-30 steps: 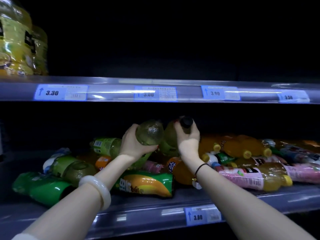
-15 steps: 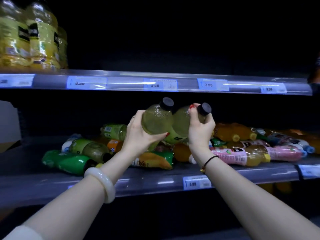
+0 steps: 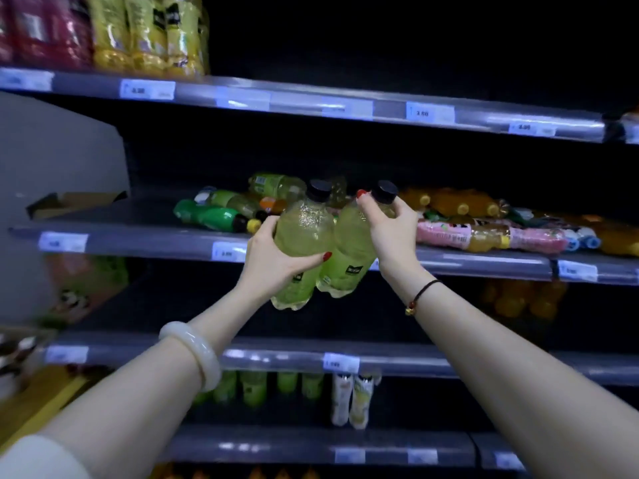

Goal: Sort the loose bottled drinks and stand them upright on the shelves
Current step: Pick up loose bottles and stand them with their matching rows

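Two pale green bottles with black caps hang in front of the middle shelf [image 3: 145, 238], side by side and nearly upright. My left hand [image 3: 271, 262] grips the left green bottle [image 3: 302, 243] around its body. Its neighbour, the right green bottle [image 3: 349, 250], is held near the neck by my right hand [image 3: 392, 236]. Behind them a loose pile of bottles [image 3: 484, 229] lies flat on the middle shelf: green ones at the left, orange and pink-labelled ones at the right.
Upright yellow and red bottles [image 3: 148, 32] stand at the left of the top shelf [image 3: 311, 105]. Lower down, green and white bottles [image 3: 287, 388] stand in a row under another shelf edge [image 3: 276, 357]. A cardboard box [image 3: 69, 202] sits at the middle shelf's left end.
Both hands have lifted the two green bottles out of the pile and drawn them toward me, turning them upright. The view has pulled back, showing lower shelves.
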`<action>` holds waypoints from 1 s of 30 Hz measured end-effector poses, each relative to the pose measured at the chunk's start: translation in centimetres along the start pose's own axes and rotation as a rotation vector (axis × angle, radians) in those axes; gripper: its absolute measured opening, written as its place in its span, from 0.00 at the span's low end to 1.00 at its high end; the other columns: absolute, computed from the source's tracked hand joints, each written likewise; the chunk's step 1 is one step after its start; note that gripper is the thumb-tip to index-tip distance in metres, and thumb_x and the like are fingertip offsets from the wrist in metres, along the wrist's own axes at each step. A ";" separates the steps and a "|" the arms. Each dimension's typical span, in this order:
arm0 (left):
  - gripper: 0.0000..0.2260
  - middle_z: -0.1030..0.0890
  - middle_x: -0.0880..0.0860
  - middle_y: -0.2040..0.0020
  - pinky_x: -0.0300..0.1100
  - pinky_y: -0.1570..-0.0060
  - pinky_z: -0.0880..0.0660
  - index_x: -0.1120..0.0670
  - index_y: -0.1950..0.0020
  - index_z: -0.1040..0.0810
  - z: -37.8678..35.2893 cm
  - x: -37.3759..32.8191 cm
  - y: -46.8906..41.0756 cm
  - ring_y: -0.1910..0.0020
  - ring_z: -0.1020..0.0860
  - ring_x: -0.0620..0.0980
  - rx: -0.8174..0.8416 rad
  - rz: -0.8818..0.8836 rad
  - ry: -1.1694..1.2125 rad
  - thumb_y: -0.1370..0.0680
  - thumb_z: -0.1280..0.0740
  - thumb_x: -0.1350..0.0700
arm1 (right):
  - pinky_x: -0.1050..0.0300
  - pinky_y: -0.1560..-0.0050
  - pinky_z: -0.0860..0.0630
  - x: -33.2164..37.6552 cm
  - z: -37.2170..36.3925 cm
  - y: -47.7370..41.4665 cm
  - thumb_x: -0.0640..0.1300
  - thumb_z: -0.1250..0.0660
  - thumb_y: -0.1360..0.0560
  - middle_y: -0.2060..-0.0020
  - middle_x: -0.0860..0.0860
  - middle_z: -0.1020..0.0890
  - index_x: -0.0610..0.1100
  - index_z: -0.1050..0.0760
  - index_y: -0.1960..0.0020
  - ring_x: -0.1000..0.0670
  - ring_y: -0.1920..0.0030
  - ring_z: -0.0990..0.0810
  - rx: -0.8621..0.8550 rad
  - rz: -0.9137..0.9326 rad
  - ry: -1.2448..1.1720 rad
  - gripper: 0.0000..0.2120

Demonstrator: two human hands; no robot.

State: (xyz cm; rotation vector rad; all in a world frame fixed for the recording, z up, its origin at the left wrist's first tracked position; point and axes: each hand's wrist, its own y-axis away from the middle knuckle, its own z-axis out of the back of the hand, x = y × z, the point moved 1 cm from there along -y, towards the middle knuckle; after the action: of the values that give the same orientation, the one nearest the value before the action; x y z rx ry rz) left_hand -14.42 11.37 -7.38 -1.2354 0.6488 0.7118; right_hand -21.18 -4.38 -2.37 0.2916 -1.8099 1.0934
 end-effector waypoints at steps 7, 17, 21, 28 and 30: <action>0.30 0.21 0.45 0.50 0.44 0.52 0.22 0.50 0.45 0.28 5.7 6.0 6.5 0.49 0.22 0.46 0.090 0.215 -0.070 0.42 0.19 0.48 | 0.42 0.42 0.23 -6.3 -4.3 8.3 0.51 0.26 0.31 0.55 0.48 0.16 0.47 0.19 0.55 0.45 0.50 0.18 0.078 -0.322 0.032 0.09; 0.34 0.20 0.48 0.46 0.45 0.44 0.23 0.50 0.39 0.30 14.4 21.3 12.5 0.48 0.21 0.45 0.338 0.528 -0.007 0.40 0.18 0.55 | 0.51 0.41 0.25 -18.5 -14.0 18.9 0.50 0.25 0.32 0.51 0.49 0.16 0.45 0.19 0.49 0.49 0.47 0.19 0.104 -0.523 0.063 0.14; 0.36 0.22 0.46 0.45 0.42 0.44 0.25 0.49 0.37 0.32 16.0 28.0 14.7 0.47 0.22 0.44 0.362 0.590 -0.015 0.40 0.18 0.58 | 0.56 0.43 0.27 -23.4 -16.7 22.8 0.48 0.26 0.30 0.50 0.50 0.17 0.43 0.21 0.46 0.51 0.47 0.21 0.115 -0.567 0.064 0.15; 0.30 0.21 0.48 0.50 0.38 0.51 0.25 0.47 0.46 0.29 15.9 40.8 18.2 0.50 0.21 0.46 0.262 0.625 -0.030 0.40 0.19 0.63 | 0.48 0.36 0.26 -35.4 -21.2 27.7 0.57 0.25 0.35 0.45 0.50 0.18 0.43 0.23 0.40 0.50 0.42 0.22 0.145 -0.577 0.124 0.29; 0.30 0.22 0.45 0.51 0.32 0.56 0.27 0.47 0.46 0.30 15.2 44.1 18.5 0.52 0.23 0.41 0.202 0.608 -0.022 0.40 0.19 0.63 | 0.47 0.37 0.26 -39.1 -22.1 28.3 0.50 0.25 0.31 0.50 0.50 0.17 0.44 0.21 0.44 0.51 0.45 0.20 0.126 -0.562 0.112 0.18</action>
State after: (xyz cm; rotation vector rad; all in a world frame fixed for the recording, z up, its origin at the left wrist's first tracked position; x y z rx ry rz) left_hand -0.49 35.16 -49.34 -0.8392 1.0688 1.1268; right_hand -5.26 19.03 -47.26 0.7485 -1.4338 0.8022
